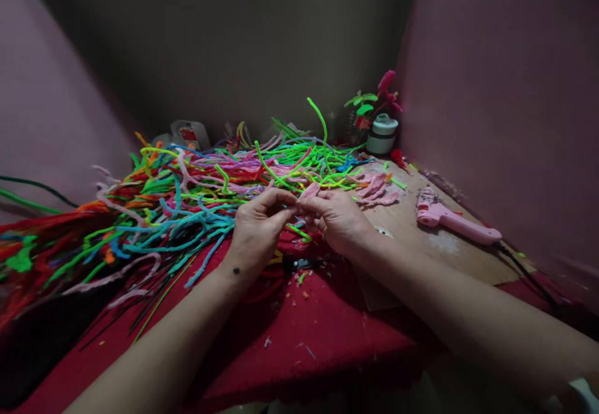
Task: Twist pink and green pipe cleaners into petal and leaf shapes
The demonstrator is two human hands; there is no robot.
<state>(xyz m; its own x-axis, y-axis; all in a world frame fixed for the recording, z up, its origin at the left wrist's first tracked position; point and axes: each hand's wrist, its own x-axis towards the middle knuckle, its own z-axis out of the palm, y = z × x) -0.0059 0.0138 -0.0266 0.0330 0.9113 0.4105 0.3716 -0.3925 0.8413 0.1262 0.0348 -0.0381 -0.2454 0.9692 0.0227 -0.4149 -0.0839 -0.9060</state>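
A small fuzzy pink piece (309, 191) is pinched between my two hands above the red cloth (322, 327). My left hand (259, 227) has thumb and forefinger pressed together at the piece's left end. From the right, my right hand (339, 217) grips the same piece, its top showing above the fingers. Other pink fuzzy petal-like pieces (377, 189) lie on the board to the right of my hands. Behind and to the left spreads a big heap of colourful pipe cleaners (206, 180). The fingertips partly hide the held piece.
A pink glue gun (458, 224) lies on the brown board (412, 245) at the right, its cord trailing right. A white jar (382, 133) stands at the back beside a pink-and-green fuzzy flower (386, 90). Small scraps dot the cloth near a black tool (304, 263).
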